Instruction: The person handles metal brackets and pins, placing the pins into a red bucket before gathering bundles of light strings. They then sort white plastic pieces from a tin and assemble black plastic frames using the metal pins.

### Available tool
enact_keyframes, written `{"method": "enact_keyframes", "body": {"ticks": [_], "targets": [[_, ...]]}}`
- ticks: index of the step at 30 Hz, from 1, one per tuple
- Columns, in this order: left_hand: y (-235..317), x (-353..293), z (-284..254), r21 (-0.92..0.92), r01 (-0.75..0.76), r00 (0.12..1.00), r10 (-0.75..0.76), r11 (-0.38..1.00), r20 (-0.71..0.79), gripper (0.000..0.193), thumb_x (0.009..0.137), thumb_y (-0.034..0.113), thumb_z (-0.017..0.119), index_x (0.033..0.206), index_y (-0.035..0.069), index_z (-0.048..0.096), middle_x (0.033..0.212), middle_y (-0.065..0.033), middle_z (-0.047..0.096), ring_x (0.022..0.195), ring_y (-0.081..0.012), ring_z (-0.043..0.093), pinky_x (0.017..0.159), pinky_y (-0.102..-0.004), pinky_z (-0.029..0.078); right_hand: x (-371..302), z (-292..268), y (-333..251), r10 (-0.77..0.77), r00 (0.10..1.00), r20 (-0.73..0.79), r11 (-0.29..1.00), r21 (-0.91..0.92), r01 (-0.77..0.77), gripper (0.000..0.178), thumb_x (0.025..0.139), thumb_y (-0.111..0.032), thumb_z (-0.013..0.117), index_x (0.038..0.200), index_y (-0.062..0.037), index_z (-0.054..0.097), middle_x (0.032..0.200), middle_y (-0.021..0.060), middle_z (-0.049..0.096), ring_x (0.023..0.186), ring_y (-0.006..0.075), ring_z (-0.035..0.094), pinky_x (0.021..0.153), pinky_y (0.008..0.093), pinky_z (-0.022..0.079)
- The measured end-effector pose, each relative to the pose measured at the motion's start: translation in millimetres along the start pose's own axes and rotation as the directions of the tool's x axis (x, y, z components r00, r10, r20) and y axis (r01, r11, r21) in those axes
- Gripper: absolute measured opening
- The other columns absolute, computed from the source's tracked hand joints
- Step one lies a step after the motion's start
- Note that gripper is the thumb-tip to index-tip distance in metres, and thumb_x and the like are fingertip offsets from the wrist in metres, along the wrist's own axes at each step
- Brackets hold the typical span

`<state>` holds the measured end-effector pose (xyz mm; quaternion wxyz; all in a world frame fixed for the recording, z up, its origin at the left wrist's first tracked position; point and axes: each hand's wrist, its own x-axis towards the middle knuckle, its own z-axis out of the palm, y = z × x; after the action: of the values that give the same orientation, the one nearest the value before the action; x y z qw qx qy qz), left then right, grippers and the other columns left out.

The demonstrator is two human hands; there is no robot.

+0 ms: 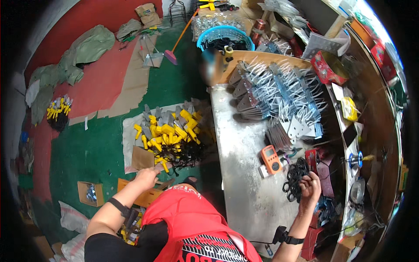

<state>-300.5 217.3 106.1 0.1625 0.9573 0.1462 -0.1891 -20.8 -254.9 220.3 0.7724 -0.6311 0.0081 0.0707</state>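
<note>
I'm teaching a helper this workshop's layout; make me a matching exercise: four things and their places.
Things
1. orange handheld meter
2. light-blue round plastic basket
3. heap of yellow-handled grey pieces
4. right hand

Places
A. on a pale floor sheet
B. next to black looped pieces
C. on the grey metal tabletop
D. beyond the tabletop's far end

Pairs: 1-C, 2-D, 3-A, 4-B

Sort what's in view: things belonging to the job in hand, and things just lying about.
Likely in the job:
black loops, at the right hand
yellow-and-grey pieces, near the left hand
white-stranded bundles on the table

Probably just lying about:
broom
dustpan
green cloth
</note>
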Motion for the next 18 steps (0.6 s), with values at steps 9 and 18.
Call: {"method": "enact_keyframes", "body": {"ticks": [9,18], "targets": [[-35,105,-68,-0.021,-0.026,0.989,0.023,0.999,-0.146,0.024,0.073,0.008,0.060,0.097,0.006,0.060,0.096,-0.0169,0.057,0.090,-0.0366,0.057,0.077,-0.0450,0.047,41,68,-133,-0.288,0.910,0.298,0.915,-0.195,0.353,0.055,0.079,-0.043,0.064,0.107,0.0028,0.051,0.080,0.0095,0.056,0.066,0.0158,0.053,0.060,0.0273,0.044],[5,389,-217,-0.209,-0.267,0.830,0.114,0.941,-0.546,0.019,0.073,0.011,0.060,0.091,0.006,0.062,0.097,-0.0153,0.061,0.090,-0.0348,0.057,0.080,-0.0414,0.046,139,210,-214,-0.309,0.906,0.288,0.629,-0.653,0.422,0.039,0.079,-0.029,0.062,0.096,0.0056,0.056,0.074,0.0088,0.053,0.062,0.0134,0.052,0.058,0.0246,0.041]]}}
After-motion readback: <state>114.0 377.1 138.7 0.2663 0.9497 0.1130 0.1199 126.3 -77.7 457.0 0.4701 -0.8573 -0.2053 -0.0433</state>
